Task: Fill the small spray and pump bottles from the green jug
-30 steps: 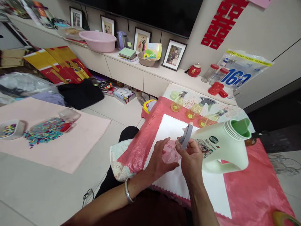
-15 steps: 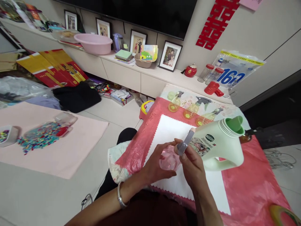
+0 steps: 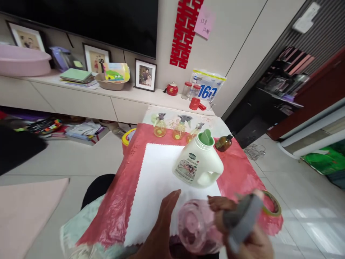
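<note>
A clear pink spray bottle [image 3: 195, 225] with a grey trigger head lies tilted low in the view, its round base turned toward me. My right hand [image 3: 250, 233], blurred by motion, is closed around the grey head. To the left of the bottle, my left hand [image 3: 161, 228] stands with its fingers stretched out, apart from it. Beyond both hands a pale green jug [image 3: 199, 162] with a green spout stands on a white scalloped sheet [image 3: 153, 176]. Three yellow spray bottles with grey heads, one of them a spray bottle [image 3: 160, 127], line the far side.
Red plastic [image 3: 113, 212] covers the table. A brown bottle [image 3: 223, 143] lies right of the jug, and a tape roll [image 3: 271, 203] sits near the right edge. Behind is a cabinet [image 3: 88, 104] with picture frames and jars; a pink sheet [image 3: 29, 212] lies at left.
The view has swung right. The pink spray bottle has tipped over and moved lower right with my right hand. My left hand has come away from it and its fingers have spread.
</note>
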Demonstrator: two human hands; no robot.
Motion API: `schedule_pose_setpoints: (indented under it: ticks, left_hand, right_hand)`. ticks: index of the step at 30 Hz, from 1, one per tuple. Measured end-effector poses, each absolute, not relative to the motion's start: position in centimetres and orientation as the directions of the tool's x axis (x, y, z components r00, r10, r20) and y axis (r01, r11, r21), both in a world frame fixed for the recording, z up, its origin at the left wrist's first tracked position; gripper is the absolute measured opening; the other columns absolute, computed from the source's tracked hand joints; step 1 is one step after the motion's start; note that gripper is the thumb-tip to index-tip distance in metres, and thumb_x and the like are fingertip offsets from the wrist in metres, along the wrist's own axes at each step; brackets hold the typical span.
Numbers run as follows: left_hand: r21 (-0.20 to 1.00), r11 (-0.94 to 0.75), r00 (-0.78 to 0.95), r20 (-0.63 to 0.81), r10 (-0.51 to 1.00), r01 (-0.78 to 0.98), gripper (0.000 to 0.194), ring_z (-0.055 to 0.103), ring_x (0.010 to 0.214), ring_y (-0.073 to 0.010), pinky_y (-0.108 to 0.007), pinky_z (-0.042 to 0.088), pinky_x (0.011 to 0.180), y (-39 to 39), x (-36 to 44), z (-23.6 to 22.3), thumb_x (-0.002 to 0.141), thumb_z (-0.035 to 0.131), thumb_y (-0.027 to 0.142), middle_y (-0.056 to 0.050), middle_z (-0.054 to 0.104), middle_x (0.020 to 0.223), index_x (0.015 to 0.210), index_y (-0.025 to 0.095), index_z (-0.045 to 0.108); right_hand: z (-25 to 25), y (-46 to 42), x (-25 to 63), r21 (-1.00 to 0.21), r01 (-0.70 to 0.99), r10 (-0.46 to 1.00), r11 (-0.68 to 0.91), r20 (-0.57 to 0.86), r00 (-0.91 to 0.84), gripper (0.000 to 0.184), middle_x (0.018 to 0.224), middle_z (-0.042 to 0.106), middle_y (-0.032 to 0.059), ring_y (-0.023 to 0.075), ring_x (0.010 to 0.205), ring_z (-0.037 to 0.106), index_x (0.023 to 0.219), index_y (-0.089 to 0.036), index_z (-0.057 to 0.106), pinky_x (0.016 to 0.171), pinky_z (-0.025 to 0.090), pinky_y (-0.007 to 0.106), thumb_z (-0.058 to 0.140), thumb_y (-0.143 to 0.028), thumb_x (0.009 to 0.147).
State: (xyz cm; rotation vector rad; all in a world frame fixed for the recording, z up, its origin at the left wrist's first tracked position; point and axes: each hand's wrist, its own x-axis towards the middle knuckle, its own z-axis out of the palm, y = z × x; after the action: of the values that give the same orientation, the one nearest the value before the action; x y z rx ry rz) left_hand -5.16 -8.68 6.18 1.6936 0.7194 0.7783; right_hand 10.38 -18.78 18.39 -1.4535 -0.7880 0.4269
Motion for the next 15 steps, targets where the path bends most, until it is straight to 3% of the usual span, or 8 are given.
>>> schedule_pose_setpoints:
  ticks: [3,5,7,10,12,15]
  left_hand:
    - [0.929,-0.355,0.551,0.245,0.798,0.101,0.099,0.048,0.138,-0.0459,-0.064,0.051,0.107,-6.9,-5.6,5.8,0.072,0.082,0.050,-0.017,0.043,0.155,0.156,0.032,0.033]
    - [0.886,-0.414,0.505,0.265,0.822,0.209,0.065,0.054,0.134,-0.0379,-0.060,0.051,0.109,-4.8,-5.9,5.1,0.089,0.066,0.041,-0.014,0.050,0.148,0.149,0.031,0.043]
    - [0.825,-0.487,0.504,0.302,0.809,0.288,0.047,0.054,0.133,-0.0338,-0.058,0.049,0.111,-2.6,-6.1,4.3,0.094,0.058,0.034,-0.010,0.054,0.142,0.140,0.031,0.052]
    - [0.729,-0.581,0.485,0.385,0.785,0.361,0.040,0.057,0.128,-0.0319,-0.056,0.050,0.109,0.2,-5.9,2.9,0.095,0.056,0.033,-0.009,0.059,0.136,0.134,0.031,0.057]
    - [0.671,-0.625,0.492,0.419,0.763,0.398,0.040,0.058,0.125,-0.0320,-0.055,0.051,0.106,1.2,-5.7,2.0,0.094,0.056,0.034,-0.009,0.060,0.135,0.134,0.030,0.058]
    - [0.589,-0.675,0.510,0.453,0.731,0.444,0.040,0.059,0.124,-0.0338,-0.057,0.051,0.104,1.5,-5.3,0.6,0.095,0.056,0.035,-0.013,0.062,0.132,0.133,0.026,0.059]
  right_hand:
    - [20.2,-20.1,15.1,-0.975,0.197,0.510,0.105,0.223,0.831,0.034,0.113,0.067,0.0146,0.0322,0.099,0.068,0.103,-0.020,0.077,0.085,0.060,0.041,0.091,-0.032,0.074]
    - [20.7,-19.5,18.9,-0.964,0.237,0.399,0.122,0.266,0.878,0.040,0.116,0.065,0.0145,0.0288,0.103,0.067,0.106,-0.017,0.076,0.086,0.057,0.035,0.092,-0.034,0.074]
    - [19.9,-18.0,22.9,-0.945,0.284,0.353,0.163,0.325,0.877,0.043,0.115,0.066,0.0107,0.0241,0.104,0.065,0.104,-0.017,0.074,0.091,0.053,0.033,0.094,-0.038,0.072]
    - [17.3,-15.6,28.6,-0.935,0.317,0.328,0.158,0.353,0.877,0.044,0.102,0.066,0.0070,0.0180,0.092,0.063,0.096,-0.012,0.071,0.089,0.053,0.032,0.094,-0.039,0.071]
    - [15.6,-14.2,31.5,-0.929,0.342,0.311,0.144,0.371,0.875,0.033,0.103,0.064,0.0064,0.0164,0.094,0.061,0.096,-0.010,0.067,0.090,0.054,0.033,0.084,-0.036,0.086]
    - [13.9,-12.6,34.2,-0.927,0.354,0.299,0.127,0.376,0.877,0.025,0.107,0.061,0.0062,0.0175,0.101,0.060,0.100,-0.009,0.064,0.093,0.054,0.035,0.071,-0.033,0.099]
